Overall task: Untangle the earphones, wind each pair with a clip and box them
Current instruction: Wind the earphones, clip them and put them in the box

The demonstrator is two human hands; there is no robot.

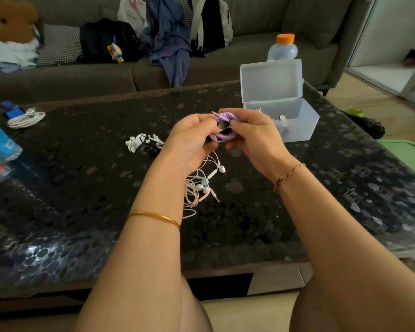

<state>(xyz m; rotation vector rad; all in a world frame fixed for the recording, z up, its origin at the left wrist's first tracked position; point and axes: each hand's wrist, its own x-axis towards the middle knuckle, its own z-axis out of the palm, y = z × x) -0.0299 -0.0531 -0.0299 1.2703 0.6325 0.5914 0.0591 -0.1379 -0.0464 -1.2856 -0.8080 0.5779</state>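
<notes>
**A:** Where was the purple pair (222, 131)?

**B:** Up off the tabletop (82, 188), btwn both grips. It was wound in a coil w/ the plug poking out on top. My L grip (192, 142) pinched its left side, fingers curled. My R grip (252, 137) pinched the right side.

**A:** Box?

**B:** Box (297, 125) stood just behind my R grip, lid up. Smth white was inside, couldn't tell what.

**A:** The rest?

**B:** Tangle (200, 188) of white, pink & teal pairs lay on the tabletop below my grips, beside the L forearm. White clips (139, 141) lay left of the L grip, not touching it.
</notes>
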